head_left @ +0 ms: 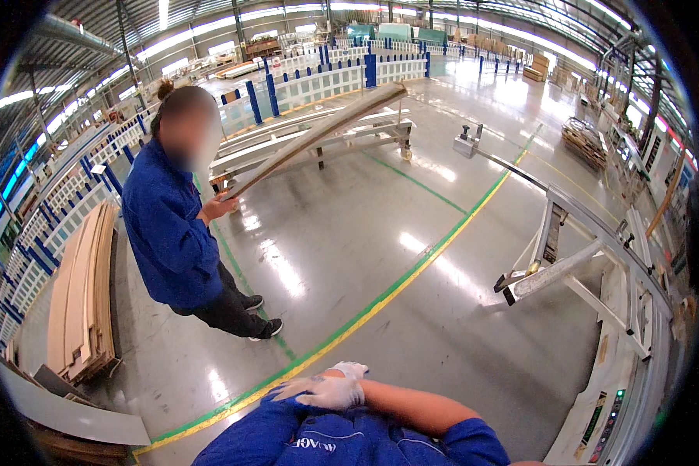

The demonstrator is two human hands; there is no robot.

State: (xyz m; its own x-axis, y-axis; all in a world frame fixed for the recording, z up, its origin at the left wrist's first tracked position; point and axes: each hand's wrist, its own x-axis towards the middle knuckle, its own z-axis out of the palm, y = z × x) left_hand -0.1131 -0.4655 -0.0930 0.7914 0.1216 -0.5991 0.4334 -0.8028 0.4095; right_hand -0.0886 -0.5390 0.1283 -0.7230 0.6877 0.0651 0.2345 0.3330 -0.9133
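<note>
My right forearm crosses my blue jacket from the right. My right hand [328,393], in a whitish work glove, lies across my left sleeve, fingers stretched out and nothing in them. Just beyond its wrist shows a small part of my left hand [351,369], gloved too; its fingers are mostly hidden. Ahead on the left stands a person [171,233] in a blue jacket and dark trousers. That person's hand [219,206] holds the near end of a long, narrow board [318,133], which slants up and away over a pale metal rack [287,161].
A machine [598,373] with metal arms [555,272] stands along the right side. Long wooden panels [81,291] are stacked at left, behind the person. Green and yellow lines [373,311] cross the glossy floor. White and blue fencing [318,89] runs behind the rack.
</note>
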